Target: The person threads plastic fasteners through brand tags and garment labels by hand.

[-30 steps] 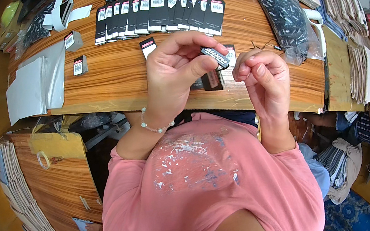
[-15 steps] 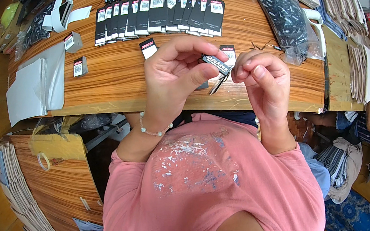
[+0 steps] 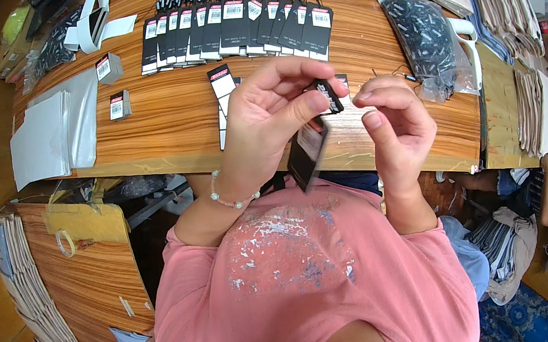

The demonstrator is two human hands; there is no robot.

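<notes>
Hands pinching a black tag above the table's near edge.

The left hand [image 3: 265, 118] grips the black tag [image 3: 310, 147] by its top between thumb and fingers; the right hand [image 3: 393, 125] pinches narrowly just beside it. A row of tags [image 3: 239, 25] lies well beyond on the wooden table [image 3: 163, 117], with bare wood between.

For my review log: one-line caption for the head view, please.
Left hand pinches small black hang tags beside the right hand above a striped wooden table.
</notes>
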